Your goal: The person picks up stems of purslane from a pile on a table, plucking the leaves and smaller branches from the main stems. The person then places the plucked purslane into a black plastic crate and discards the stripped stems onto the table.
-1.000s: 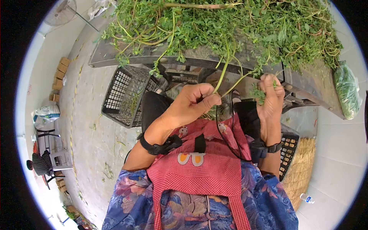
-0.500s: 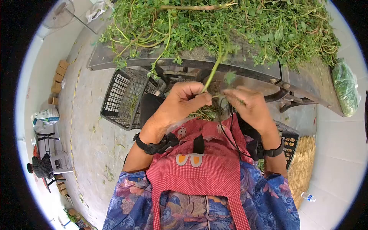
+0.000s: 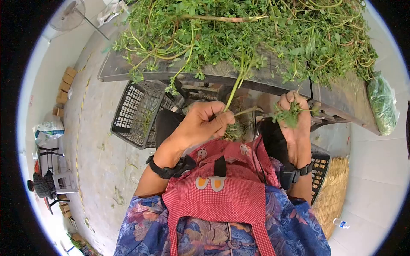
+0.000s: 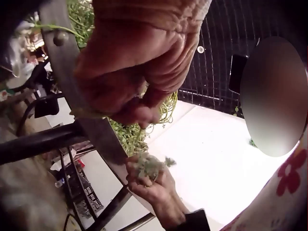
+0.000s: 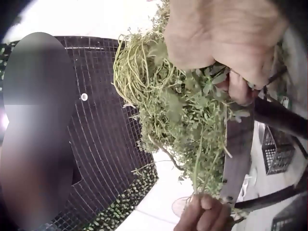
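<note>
In the head view the left hand (image 3: 200, 124) pinches a green stem (image 3: 233, 91) between thumb and fingers; the stem reaches up to the table edge, and a side shoot points right from the grip. To its right the right hand (image 3: 296, 121) is raised, fingers curled round a small leafy sprig (image 3: 289, 114). A thick heap of leafy greens (image 3: 213, 40) lies on the table beyond both hands. The right wrist view shows the right hand (image 5: 226, 43) close up with leaves under its fingers, and the left hand (image 5: 204, 214) gripping stems below.
The metal table edge (image 3: 273, 85) runs in front of the hands. A black crate (image 3: 139, 113) stands on the floor at left, another (image 3: 319, 170) at right beside a straw-coloured bundle (image 3: 335, 187). A plastic bag of greens (image 3: 383, 104) hangs at the table's right end.
The right hand came in beside the left hand, then moved back out to the right with leafy bits in its fingers. The left hand kept its hold and shifted slightly left.
</note>
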